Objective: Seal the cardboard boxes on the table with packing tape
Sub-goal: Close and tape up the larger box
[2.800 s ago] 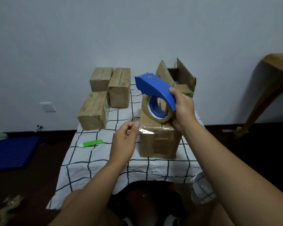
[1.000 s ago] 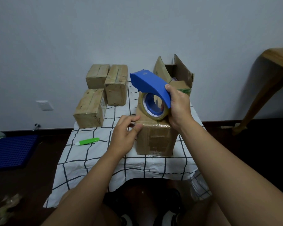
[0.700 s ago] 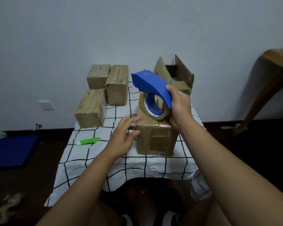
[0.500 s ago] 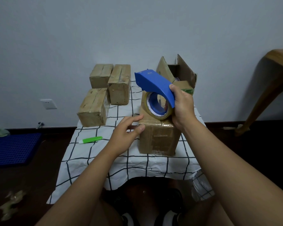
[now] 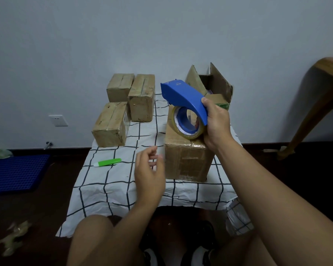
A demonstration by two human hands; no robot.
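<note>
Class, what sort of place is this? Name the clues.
Probably a room at home used for packing parcels: a small table under a checked cloth, a wall socket, a wooden furniture leg.

Green cutter (image 5: 107, 162), blue mat (image 5: 15, 172)

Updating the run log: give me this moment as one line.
right hand: grips tape dispenser on near box | left hand: open, free, beside box | open box: unsealed

- Left hand (image 5: 149, 173) and right hand (image 5: 216, 123): bare, no gloves, rings or watch.
- Forearms bare, no sleeves in view.
- Knees bare.
- Dark shoes (image 5: 199, 254) with white trim.
</note>
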